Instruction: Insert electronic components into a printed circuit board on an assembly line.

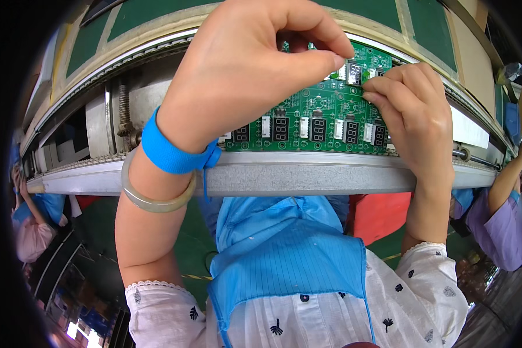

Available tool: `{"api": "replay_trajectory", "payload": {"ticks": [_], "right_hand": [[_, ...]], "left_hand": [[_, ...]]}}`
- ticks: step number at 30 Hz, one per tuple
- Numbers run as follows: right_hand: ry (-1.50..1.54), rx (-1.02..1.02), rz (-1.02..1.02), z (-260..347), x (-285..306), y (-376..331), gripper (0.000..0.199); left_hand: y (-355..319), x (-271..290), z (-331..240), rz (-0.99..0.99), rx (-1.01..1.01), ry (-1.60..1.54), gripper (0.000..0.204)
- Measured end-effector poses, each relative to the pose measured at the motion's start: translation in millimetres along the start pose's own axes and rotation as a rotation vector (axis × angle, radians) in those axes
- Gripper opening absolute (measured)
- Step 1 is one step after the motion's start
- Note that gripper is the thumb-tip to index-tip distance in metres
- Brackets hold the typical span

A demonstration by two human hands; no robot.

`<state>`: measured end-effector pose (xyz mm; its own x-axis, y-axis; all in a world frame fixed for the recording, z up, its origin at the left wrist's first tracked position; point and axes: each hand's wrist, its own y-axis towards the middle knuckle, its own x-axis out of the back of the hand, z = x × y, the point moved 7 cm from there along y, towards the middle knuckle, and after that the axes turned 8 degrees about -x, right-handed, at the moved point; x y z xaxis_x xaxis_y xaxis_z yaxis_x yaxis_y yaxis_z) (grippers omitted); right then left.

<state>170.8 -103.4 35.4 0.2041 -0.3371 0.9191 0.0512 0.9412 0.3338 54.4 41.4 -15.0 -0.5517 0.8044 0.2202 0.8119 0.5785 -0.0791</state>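
The picture is bright and even in the middle; the light seems to come from above, for the tops of the left hand (pixel 255 69) and the right hand (pixel 414 110) shine pale; a soft shadow lies under the left hand on the green board (pixel 313 113); the metal rail (pixel 307 174) has a dull white gleam; the middle is sharp; the edges are dark and round like a black ring; straight lines bend near the rim; the people at the far sides look blurry and stretched; the lower left corner is dim and smeared.
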Motion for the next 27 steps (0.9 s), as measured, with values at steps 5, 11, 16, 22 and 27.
{"api": "replay_trajectory", "payload": {"ticks": [5, 11, 16, 22, 27], "right_hand": [[0.143, -0.070, -0.003, -16, 5, -3, 0.016], [0.161, -0.062, -0.042, -19, 8, -3, 0.015], [0.298, -0.137, -0.021, -30, 5, -6, 0.011], [0.312, -0.208, 0.011, -34, -1, -8, 0.010], [0.248, -0.183, 0.015, -30, -6, -6, 0.008]], "left_hand": [[-11, -6, -28, 0.105, -0.300, 0.105, 0.016], [-13, -7, -27, 0.079, -0.309, 0.101, 0.016], [-13, -7, -29, 0.076, -0.283, 0.110, 0.016], [-13, -7, -28, 0.075, -0.282, 0.131, 0.016], [-12, -4, -23, 0.063, -0.299, 0.099, 0.016]]}}
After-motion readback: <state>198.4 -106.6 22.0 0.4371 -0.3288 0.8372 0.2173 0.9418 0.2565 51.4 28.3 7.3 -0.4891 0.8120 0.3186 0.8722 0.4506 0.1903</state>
